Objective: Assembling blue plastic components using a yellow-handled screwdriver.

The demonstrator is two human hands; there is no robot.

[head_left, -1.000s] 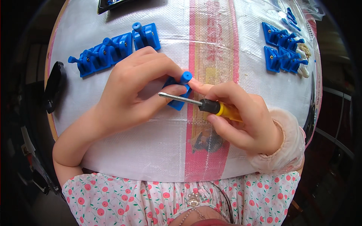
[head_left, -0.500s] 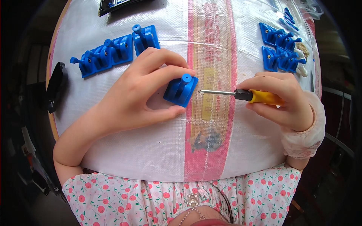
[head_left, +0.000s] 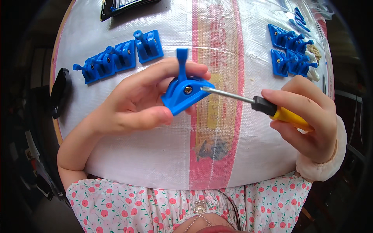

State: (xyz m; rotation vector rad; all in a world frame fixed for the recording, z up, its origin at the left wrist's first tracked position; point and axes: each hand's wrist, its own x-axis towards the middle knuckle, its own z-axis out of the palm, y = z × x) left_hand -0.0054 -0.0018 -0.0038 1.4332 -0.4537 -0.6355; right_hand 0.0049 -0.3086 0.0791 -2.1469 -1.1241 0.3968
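Note:
My left hand (head_left: 136, 99) grips a blue plastic bracket (head_left: 176, 97) with a flared lever standing up from it. The bracket is tilted so its side faces up, showing a brass-coloured screw (head_left: 188, 90) in a round hole. Between the fingers and thumb of my right hand (head_left: 307, 112) is a screwdriver (head_left: 285, 113) with a yellow and black handle. Its metal shaft points left, and the tip is at the bracket's right side, off to the right of the screw. Whether the tip touches the plastic I cannot tell.
Several similar blue brackets (head_left: 123, 55) stand in a row at the far left, and more blue brackets (head_left: 279, 62) sit at the far right beside loose blue levers (head_left: 300, 20). A black tray (head_left: 124, 8) lies at the back. A black object (head_left: 60, 93) rests by the left edge.
My left hand has lifted the bracket and turned it so its screw side shows. The right hand has shifted right and slightly nearer, with the screwdriver's tip now beside the bracket.

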